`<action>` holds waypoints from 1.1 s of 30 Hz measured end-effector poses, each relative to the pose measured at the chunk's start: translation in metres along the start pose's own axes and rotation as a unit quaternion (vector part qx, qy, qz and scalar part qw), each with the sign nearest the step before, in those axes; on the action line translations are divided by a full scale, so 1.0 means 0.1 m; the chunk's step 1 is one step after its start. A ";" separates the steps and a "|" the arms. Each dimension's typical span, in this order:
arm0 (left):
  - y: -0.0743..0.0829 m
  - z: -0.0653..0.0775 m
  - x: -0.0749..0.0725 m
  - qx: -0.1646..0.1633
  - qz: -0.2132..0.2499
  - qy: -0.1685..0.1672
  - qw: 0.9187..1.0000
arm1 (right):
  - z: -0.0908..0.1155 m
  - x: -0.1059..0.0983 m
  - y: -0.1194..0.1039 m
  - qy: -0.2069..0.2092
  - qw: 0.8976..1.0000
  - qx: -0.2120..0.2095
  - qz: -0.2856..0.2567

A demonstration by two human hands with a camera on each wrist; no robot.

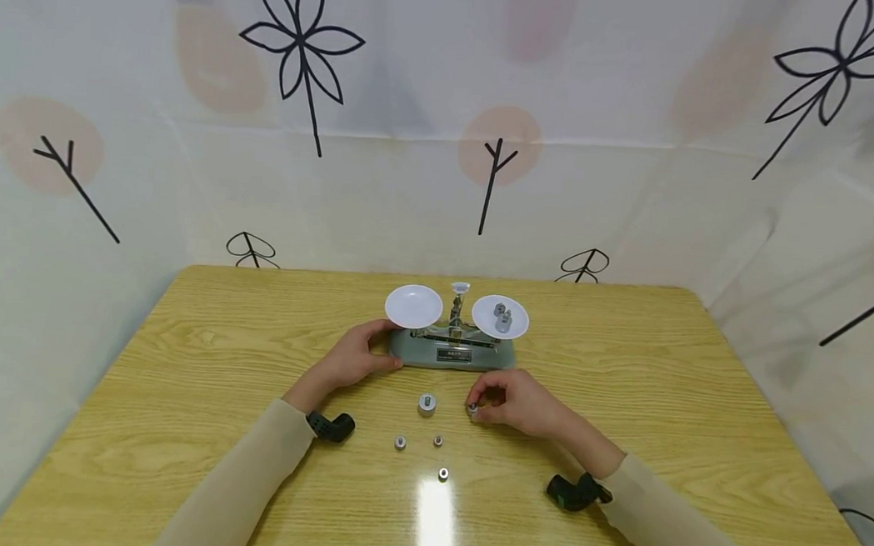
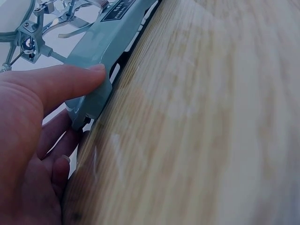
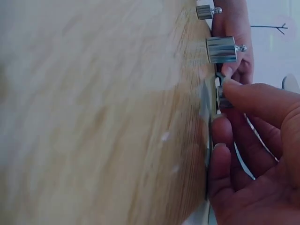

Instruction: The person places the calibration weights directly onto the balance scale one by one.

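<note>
A green balance scale (image 1: 417, 351) with two white pans stands at the back middle of the table. My left hand (image 1: 352, 358) grips the left end of its base, thumb (image 2: 79, 82) on the front face and fingers curled behind. Two metal weights (image 1: 504, 321) sit in the right pan (image 1: 483, 316); the left pan (image 1: 414, 307) holds nothing. In front of the base's right end, my right hand (image 1: 519, 403) pinches a small metal weight (image 3: 225, 97) between thumb and fingers, close over the tabletop. The fingers partly cover this weight in the head view.
A larger cylindrical weight (image 1: 426, 404) stands between my hands, in front of the scale. Nearer to me are small weights, one at left (image 1: 400, 443), one at right (image 1: 437, 441) and one closest (image 1: 443, 474). A patterned cloth (image 1: 411, 205) hangs behind the wooden table (image 1: 199, 359).
</note>
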State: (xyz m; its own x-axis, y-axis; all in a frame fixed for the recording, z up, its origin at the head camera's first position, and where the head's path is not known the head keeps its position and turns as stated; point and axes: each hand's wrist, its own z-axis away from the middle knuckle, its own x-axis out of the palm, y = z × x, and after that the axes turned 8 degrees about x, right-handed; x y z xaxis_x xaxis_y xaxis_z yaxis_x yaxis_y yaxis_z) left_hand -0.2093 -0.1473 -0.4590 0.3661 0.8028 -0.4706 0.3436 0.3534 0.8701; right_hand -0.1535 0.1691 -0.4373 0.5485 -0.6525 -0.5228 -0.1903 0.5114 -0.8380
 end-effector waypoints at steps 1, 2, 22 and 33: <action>-0.01 0.00 0.00 -0.001 -0.001 0.000 1.000 | 0.01 -0.01 -0.01 0.000 1.000 0.000 -0.001; -0.01 0.00 0.00 -0.003 0.000 0.001 1.000 | 0.02 -0.02 -0.02 -0.001 1.000 0.000 -0.002; -0.07 0.01 0.00 0.015 -0.001 0.004 1.000 | 0.19 -0.29 0.07 0.053 0.998 0.024 0.010; -0.05 0.00 0.00 0.015 0.000 0.002 1.000 | 0.28 -0.53 0.08 0.100 0.993 0.037 0.043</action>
State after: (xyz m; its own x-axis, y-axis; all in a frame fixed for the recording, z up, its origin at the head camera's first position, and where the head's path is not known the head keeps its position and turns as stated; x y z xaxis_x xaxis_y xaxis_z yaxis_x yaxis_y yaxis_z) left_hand -0.2106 -0.1488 -0.4635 0.3629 0.8043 -0.4705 0.3701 0.3390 0.8649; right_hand -0.1615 0.2235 -0.4123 0.3591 -0.6980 -0.6195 -0.1652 0.6057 -0.7783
